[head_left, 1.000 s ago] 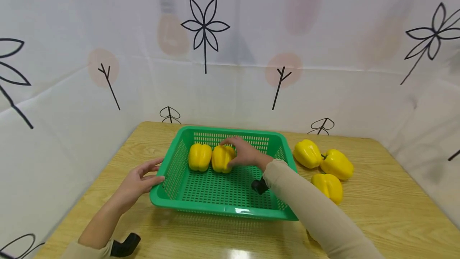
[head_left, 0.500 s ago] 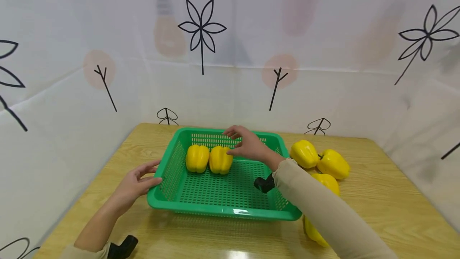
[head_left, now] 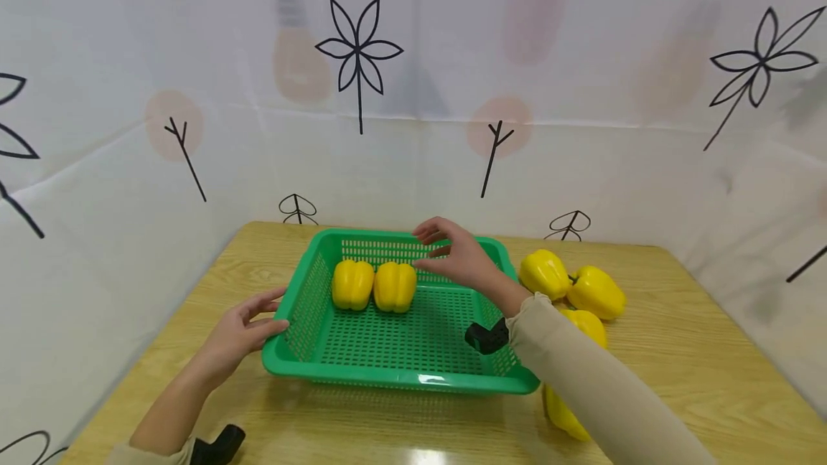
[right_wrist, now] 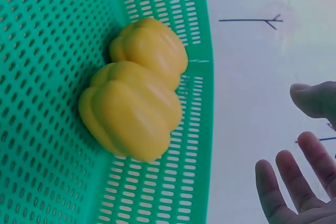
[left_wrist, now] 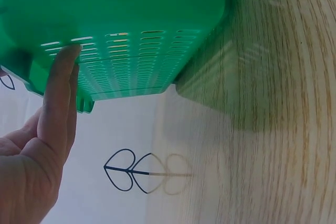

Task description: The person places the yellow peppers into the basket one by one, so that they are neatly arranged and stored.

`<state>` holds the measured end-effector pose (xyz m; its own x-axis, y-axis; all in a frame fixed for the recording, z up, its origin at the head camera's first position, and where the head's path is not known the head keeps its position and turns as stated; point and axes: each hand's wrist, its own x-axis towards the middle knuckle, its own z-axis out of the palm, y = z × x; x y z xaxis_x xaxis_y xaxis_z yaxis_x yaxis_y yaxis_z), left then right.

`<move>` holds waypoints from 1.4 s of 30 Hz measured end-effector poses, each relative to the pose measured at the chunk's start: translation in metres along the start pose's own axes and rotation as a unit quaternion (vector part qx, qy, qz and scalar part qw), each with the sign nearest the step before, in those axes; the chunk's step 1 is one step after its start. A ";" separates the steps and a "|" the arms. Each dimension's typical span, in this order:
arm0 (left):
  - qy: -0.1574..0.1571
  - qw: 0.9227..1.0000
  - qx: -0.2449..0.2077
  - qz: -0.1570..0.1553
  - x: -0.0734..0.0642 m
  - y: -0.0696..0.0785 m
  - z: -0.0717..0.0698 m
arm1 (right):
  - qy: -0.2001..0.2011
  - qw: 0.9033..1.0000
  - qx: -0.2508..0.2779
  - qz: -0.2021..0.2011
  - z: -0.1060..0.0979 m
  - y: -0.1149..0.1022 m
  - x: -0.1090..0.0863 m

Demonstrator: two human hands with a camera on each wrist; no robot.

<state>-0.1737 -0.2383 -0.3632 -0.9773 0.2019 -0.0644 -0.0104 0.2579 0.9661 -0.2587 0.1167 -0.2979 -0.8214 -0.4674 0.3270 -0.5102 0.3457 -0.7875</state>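
Observation:
Two yellow bell peppers stand side by side in the green plastic basket [head_left: 413, 380]: the left pepper [head_left: 352, 285] and the right pepper [head_left: 395, 287]. My left hand [head_left: 235, 339] touches the basket's left side, its fairly straight digits against the rim and outer wall, as the left wrist view shows too. Above the basket's far part my right hand [head_left: 457, 255] hovers with loosely bent fingers and nothing between them. In the right wrist view its fingers [right_wrist: 294, 182] are spread, apart from the peppers.
To the basket's right, several more yellow bell peppers lie on the wooden table [head_left: 685, 350], including one pepper [head_left: 545, 274] at the back and another pepper [head_left: 561, 411] partly behind the right sleeve. A white patterned cloth [head_left: 413, 171] hangs behind the table.
My right hand has let go of the right pepper in the basket and drawn up and to the right. The left hand stays at the basket's side.

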 end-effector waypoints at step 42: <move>0.005 1.000 0.014 -0.002 -0.003 0.005 0.001 | 0.082 0.996 -0.020 0.000 -0.054 0.008 -0.068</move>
<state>-0.1705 -0.2364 -0.3580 -0.9792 0.1919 -0.0660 -0.0086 0.2860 0.9582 -0.2212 0.1948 -0.2984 -0.8504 -0.3290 0.4105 -0.5172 0.3799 -0.7669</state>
